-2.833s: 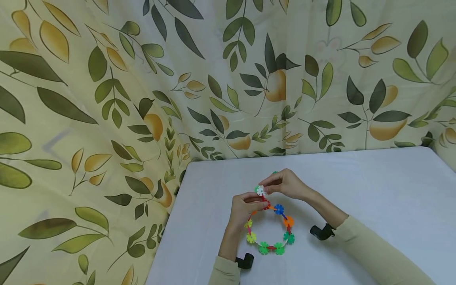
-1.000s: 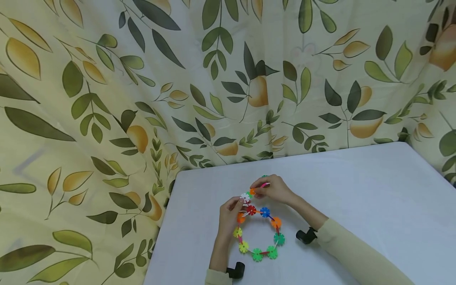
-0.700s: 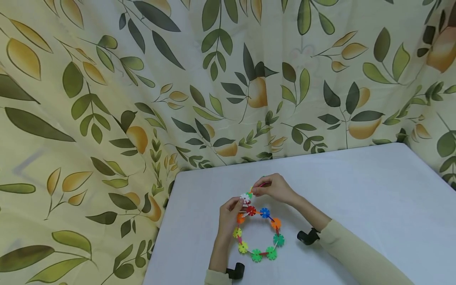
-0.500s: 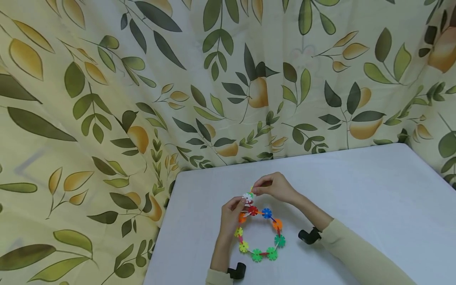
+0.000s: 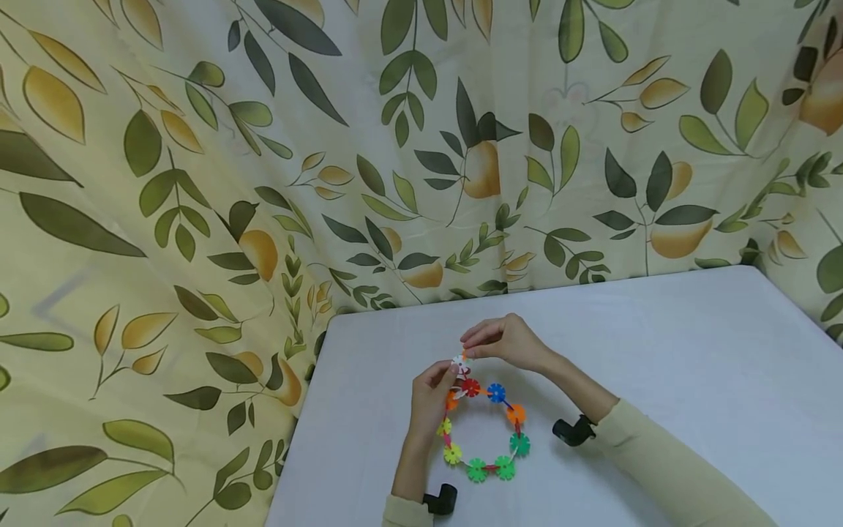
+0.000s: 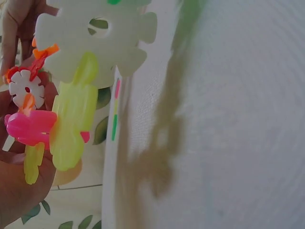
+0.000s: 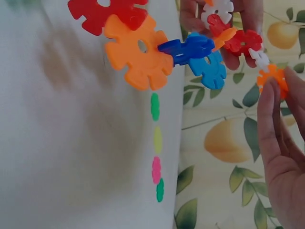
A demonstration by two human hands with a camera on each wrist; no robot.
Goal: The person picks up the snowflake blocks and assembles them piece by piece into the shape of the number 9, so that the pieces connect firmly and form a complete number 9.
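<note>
A ring of linked plastic snowflake discs in several colours stands over the table, with green discs (image 5: 505, 467) at its near side and a blue disc (image 5: 496, 393) at its far side. My left hand (image 5: 429, 399) grips the ring's far left part, by the red disc (image 5: 470, 387) and the white disc (image 5: 459, 363). Thumb and fingertips of my right hand (image 5: 516, 345) pinch an orange disc (image 7: 272, 80), which meets a small white disc (image 7: 259, 57) of the chain in the right wrist view. Fingers partly cover this joint in the head view.
Several loose discs lie in a row on the white table in the right wrist view, among them a green disc (image 7: 155, 107) and a pink disc (image 7: 156, 170). The table (image 5: 658, 380) ends at a leaf-patterned curtain (image 5: 369, 146).
An orange disc has come into my right hand since the oldest frame, when that hand was at the white disc. Lately the right hand has shifted slightly up; the left still grips the ring.
</note>
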